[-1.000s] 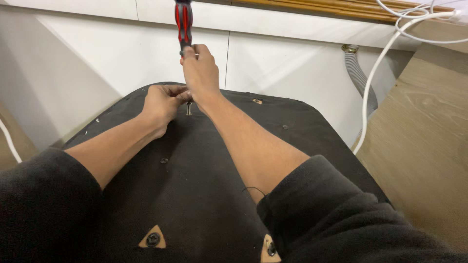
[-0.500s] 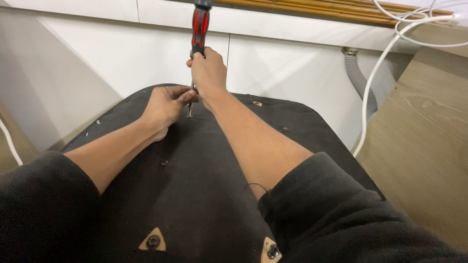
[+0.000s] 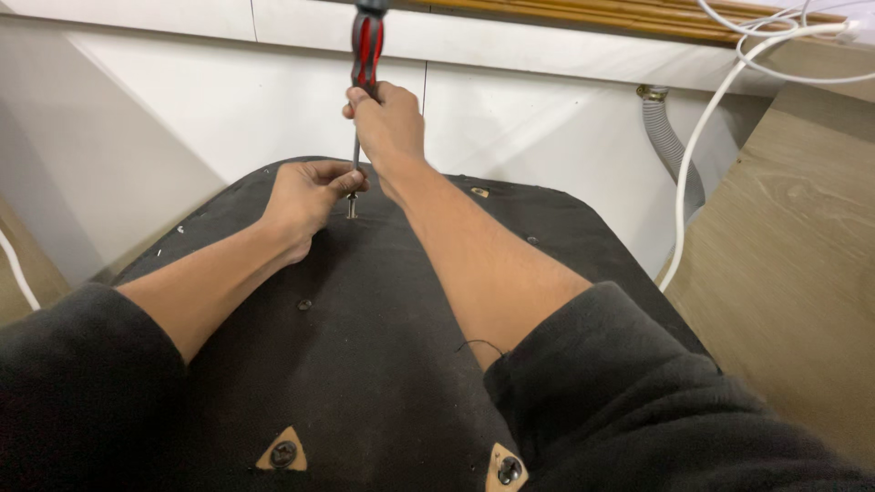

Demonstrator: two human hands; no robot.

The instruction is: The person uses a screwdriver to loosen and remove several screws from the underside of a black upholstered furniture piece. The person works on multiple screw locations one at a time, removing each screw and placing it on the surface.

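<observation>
My right hand (image 3: 390, 123) grips the red-and-black screwdriver (image 3: 366, 47) upright over the screw (image 3: 351, 206), which stands near the black panel's (image 3: 383, 346) far edge. My left hand (image 3: 305, 196) pinches that screw, just below the right.

Black fabric-covered seat base (image 3: 365, 346), underside up, carries small dark screws (image 3: 304, 304), two triangular cut-outs with bolts (image 3: 283, 452), one upright silver screw (image 3: 351, 206).
</observation>
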